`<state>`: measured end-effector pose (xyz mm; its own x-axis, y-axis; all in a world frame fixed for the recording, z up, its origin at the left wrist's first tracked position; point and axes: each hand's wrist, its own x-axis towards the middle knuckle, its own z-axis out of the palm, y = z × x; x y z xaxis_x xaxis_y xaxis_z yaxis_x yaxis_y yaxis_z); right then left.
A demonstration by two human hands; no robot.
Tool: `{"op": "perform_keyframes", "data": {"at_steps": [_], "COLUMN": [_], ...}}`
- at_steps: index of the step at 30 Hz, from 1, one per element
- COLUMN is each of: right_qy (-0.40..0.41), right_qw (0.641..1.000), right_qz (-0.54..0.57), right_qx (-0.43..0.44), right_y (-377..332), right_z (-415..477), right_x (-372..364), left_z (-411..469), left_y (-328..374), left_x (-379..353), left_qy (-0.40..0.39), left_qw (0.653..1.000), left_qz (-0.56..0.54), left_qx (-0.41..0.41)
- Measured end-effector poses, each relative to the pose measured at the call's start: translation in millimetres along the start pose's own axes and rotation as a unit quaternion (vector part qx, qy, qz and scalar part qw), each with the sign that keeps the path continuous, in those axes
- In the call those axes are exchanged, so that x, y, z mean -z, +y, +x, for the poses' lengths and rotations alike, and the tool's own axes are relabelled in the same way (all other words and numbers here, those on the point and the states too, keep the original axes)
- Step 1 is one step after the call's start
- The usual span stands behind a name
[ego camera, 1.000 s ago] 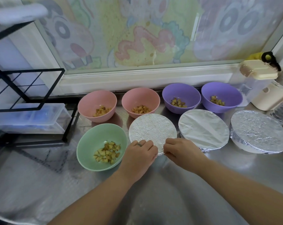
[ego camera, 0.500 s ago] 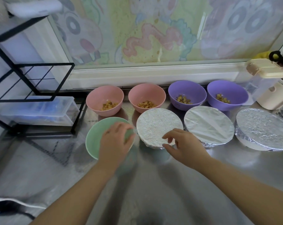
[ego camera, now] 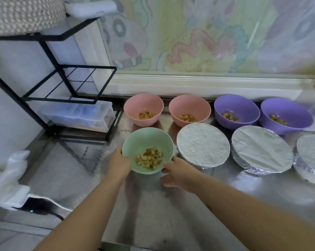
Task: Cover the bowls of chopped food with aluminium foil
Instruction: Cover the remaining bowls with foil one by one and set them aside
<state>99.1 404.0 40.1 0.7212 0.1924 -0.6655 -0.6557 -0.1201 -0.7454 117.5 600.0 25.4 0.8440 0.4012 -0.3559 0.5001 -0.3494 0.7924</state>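
Toward the bench's (ego camera: 171, 205) near-left part, the left hand (ego camera: 119, 164) and right hand (ego camera: 178, 172) cup the green bowl (ego camera: 145, 140) of chopped food (ego camera: 149, 158) from either side, fingers curled round its wall; it is uncovered. Just right of it stand three foil-covered bowls (ego camera: 202, 145) in a row. Along the back edge, two pink bowls (ego camera: 143, 105) and two purple bowls (ego camera: 233, 107) sit open, each holding chopped pieces.

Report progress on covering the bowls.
Done: three foil-covered bowls in the front row. In hand: the green bowl, uncovered, held between the left hand and right hand. Left: two pink bowls and two purple bowls, all open.
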Motion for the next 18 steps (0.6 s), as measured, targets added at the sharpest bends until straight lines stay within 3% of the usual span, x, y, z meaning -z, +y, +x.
{"op": "perform_keyframes", "data": {"at_steps": [3, 9, 14, 18], "right_qy": [0.009, 0.079, 0.227, 0.302], "right_qw": [1.0, 0.978, 0.926, 0.914], "right_qz": [-0.016, -0.012, -0.015, -0.005], "right_qx": [0.025, 0.193, 0.301, 0.272], "right_y": [-3, -41, -48, -10], "right_z": [0, -36, -92, -143], "right_x": [-3, 24, 105, 178], "left_z": [-8, -54, -93, -136], "left_y": [3, 61, 116, 140], "left_x": [5, 8, -41, -105], "left_qy": [0.043, 0.108, 0.018, -0.092], "left_qw": [0.999, 0.974, 0.958, 0.955], "left_qz": [-0.006, -0.114, -0.119, -0.06], "left_qx": [-0.005, -0.166, -0.259, -0.276]}}
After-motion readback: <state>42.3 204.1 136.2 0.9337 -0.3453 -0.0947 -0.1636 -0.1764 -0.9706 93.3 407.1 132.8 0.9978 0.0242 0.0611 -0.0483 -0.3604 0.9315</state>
